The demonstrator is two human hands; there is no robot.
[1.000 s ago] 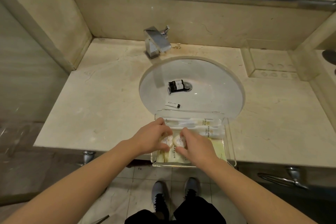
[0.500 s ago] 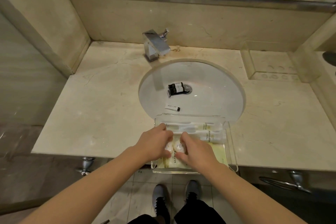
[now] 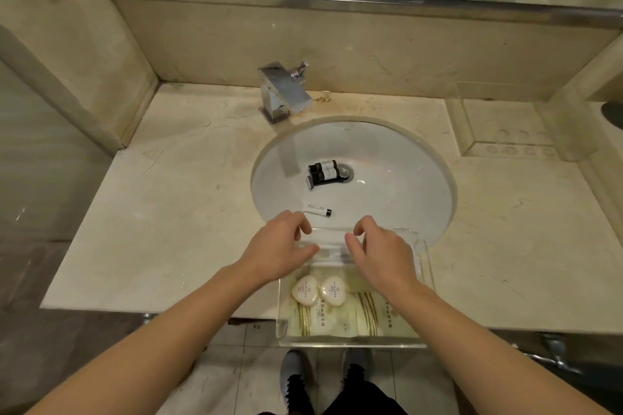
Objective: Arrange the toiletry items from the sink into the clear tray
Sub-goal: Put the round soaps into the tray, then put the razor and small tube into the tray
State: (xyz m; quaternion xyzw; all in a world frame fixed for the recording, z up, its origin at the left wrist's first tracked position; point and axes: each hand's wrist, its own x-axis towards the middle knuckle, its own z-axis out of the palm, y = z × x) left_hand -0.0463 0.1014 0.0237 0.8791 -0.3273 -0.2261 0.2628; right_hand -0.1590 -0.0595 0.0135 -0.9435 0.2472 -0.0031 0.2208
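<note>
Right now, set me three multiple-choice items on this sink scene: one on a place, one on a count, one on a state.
1. Where does the small white tube lie?
A. in the sink basin
B. in the clear tray
C. on the counter beside the tap

2. How many round wrapped soaps lie in the tray?
A. one
B. two
C. four

3. What is the left hand doing?
A. gripping a dark bottle
B. holding nothing, above the tray's far end
C. turning the tap

Answers: 1 A, the tube rests on the white basin near its front rim. 2 B, two lie side by side. 3 B, its fingers are loosely curled and empty.
</note>
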